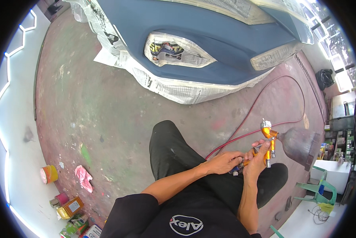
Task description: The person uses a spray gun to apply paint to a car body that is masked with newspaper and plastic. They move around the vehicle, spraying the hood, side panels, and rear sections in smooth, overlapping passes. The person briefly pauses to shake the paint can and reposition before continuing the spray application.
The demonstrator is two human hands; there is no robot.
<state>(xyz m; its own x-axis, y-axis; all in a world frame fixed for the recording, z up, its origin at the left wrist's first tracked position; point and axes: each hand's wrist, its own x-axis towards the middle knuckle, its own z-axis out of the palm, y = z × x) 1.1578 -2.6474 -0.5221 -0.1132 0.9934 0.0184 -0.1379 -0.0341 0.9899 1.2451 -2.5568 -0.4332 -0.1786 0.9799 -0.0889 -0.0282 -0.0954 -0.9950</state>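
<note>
My right hand (255,163) is wrapped round the handle of an orange spray gun (267,133) with a silver air cap. The gun is tilted on its side over my right thigh, and its smoky paint cup (299,144) sticks out to the right. My left hand (224,162) is closed at the lower end of the handle, by the air fitting (236,171); its fingertips are partly hidden there. A red air hose (241,137) runs on the floor behind my hands. Ahead is a blue-grey bumper (225,51), masked with newspaper (178,88).
At the left wall are a yellow bucket (49,174), a pink cloth (83,178), an orange-brown tin (71,207) and several other containers. On the right are a green plastic stool (320,190), shelves of cans (342,144) and a black bag (324,79).
</note>
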